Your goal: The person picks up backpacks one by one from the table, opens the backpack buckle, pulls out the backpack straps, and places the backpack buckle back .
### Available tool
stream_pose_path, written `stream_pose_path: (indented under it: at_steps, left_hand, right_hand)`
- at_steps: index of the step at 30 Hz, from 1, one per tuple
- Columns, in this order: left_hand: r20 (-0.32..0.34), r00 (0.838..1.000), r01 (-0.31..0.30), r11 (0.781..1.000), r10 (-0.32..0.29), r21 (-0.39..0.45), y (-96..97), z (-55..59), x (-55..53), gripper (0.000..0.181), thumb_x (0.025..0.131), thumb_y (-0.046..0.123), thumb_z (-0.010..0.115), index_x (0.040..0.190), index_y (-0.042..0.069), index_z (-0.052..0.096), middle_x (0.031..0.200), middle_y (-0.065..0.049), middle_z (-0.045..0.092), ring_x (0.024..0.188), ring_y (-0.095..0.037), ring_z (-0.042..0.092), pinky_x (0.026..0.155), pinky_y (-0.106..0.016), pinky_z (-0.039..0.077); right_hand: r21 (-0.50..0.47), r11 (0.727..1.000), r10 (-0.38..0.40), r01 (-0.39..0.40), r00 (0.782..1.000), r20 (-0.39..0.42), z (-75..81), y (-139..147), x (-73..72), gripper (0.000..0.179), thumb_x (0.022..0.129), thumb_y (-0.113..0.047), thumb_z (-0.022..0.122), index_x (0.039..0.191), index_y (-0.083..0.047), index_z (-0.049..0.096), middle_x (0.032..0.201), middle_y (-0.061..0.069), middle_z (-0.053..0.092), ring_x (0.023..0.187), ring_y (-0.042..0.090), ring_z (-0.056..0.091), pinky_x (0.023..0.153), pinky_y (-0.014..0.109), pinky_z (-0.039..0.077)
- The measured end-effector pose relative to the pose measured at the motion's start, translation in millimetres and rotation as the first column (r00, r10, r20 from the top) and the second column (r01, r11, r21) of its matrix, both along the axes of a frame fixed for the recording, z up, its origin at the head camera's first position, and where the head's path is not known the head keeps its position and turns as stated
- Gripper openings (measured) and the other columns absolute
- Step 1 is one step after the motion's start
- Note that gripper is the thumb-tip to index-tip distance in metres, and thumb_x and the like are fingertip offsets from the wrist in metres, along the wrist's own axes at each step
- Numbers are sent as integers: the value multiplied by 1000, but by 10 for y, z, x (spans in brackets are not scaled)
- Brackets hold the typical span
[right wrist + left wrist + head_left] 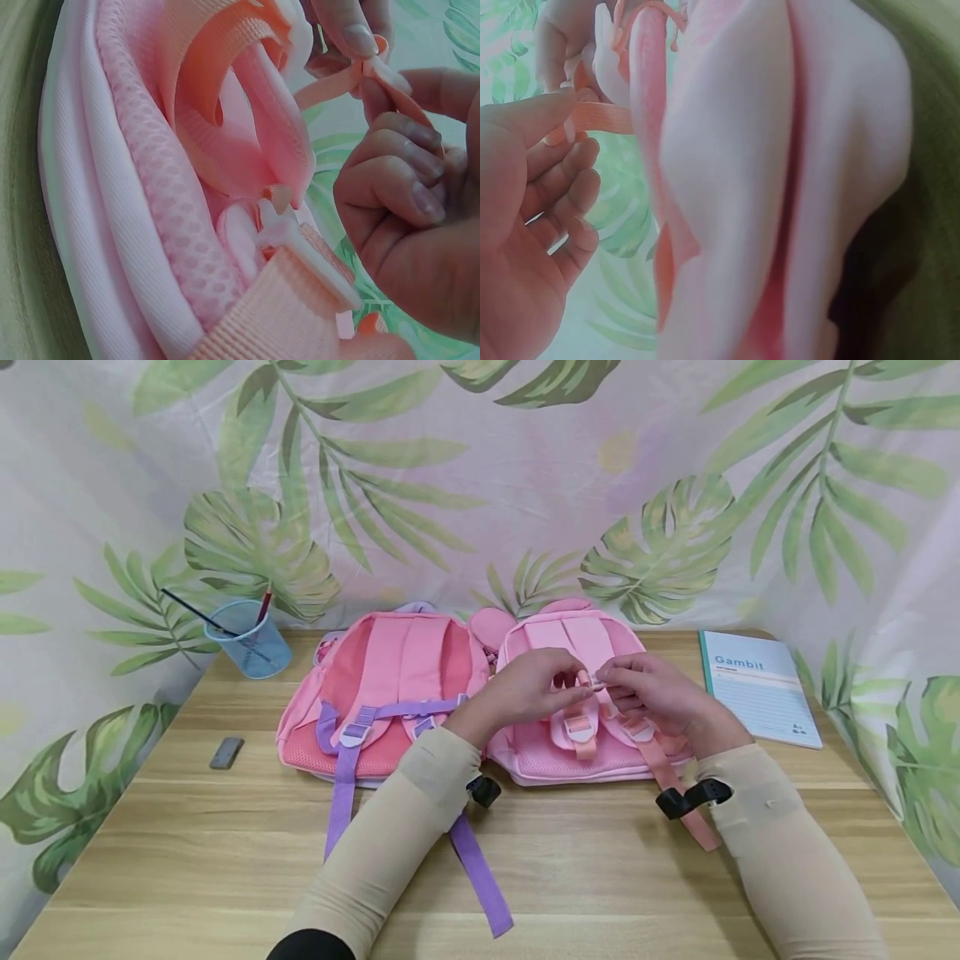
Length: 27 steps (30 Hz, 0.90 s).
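A light pink backpack (577, 770) lies with its shoulder straps up at the table's far middle. Above it, both hands meet at a narrow orange strap (330, 86). My left hand (528, 685) pinches this strap beside a small white buckle piece (570, 112) between thumb and index finger; its other fingers are loosely bent. My right hand (660, 689) pinches the strap's end at the white piece, remaining fingers curled in. Fingers partly hide the buckle. White adjusters (579, 727) with orange webbing sit on the shoulder straps below the hands.
To the left lies a coral-pink backpack (386, 660) with purple webbing (480, 877) trailing toward the front. A blue cup (258, 652) with pencils stands back left, a grey eraser (227, 753) in front of it. A notebook (765, 689) lies at the back right.
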State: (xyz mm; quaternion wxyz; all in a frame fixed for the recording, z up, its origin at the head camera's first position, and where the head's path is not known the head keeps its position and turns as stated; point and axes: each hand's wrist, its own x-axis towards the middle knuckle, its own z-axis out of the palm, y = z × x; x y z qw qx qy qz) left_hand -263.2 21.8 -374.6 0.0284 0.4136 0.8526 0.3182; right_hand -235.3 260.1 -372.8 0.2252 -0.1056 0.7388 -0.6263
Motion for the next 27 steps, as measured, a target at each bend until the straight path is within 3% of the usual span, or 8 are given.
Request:
stream_pose_path:
  at_steps: [7, 15, 25, 27]
  left_hand:
    - [67, 997, -48, 999, 46, 24, 15, -64, 4, 21, 101, 33, 79, 106, 14, 72, 92, 2, 65, 85, -12, 58, 77, -24, 47]
    - [96, 987, -116, 988, 126, -98, 55, -128, 19, 20, 101, 37, 78, 103, 18, 73, 88, 3, 66, 82, -14, 59, 74, -27, 47]
    - [65, 987, -136, 981, 146, -140, 73, -184, 18, 23, 102, 39, 76, 109, 17, 77, 96, 4, 73, 88, -12, 63, 83, -29, 53]
    - [63, 987, -136, 980, 146, -144, 75, -191, 24, 23, 102, 38, 76, 109, 17, 78, 97, 5, 74, 88, -12, 64, 84, -29, 53]
  right_hand:
    - [-22, 999, -29, 30, 999, 32, -18, -18, -9, 28, 112, -12, 46, 93, -10, 66, 64, -7, 35, 57, 7, 32, 55, 22, 29]
    - [-33, 995, -90, 94, 992, 87, -15, -57, 17, 30, 113, -14, 47, 92, -12, 68, 63, -7, 44, 54, 5, 38, 52, 19, 36]
    - [-19, 984, -175, 179, 977, 123, -3, -81, 68, 24, 112, -18, 51, 97, -13, 69, 70, -6, 66, 58, 3, 54, 55, 18, 47]
    - [-24, 981, -188, 193, 974, 129, 1, -79, 81, 25, 112, -19, 51, 97, -14, 70, 69, -6, 64, 57, 4, 52, 55, 18, 47]
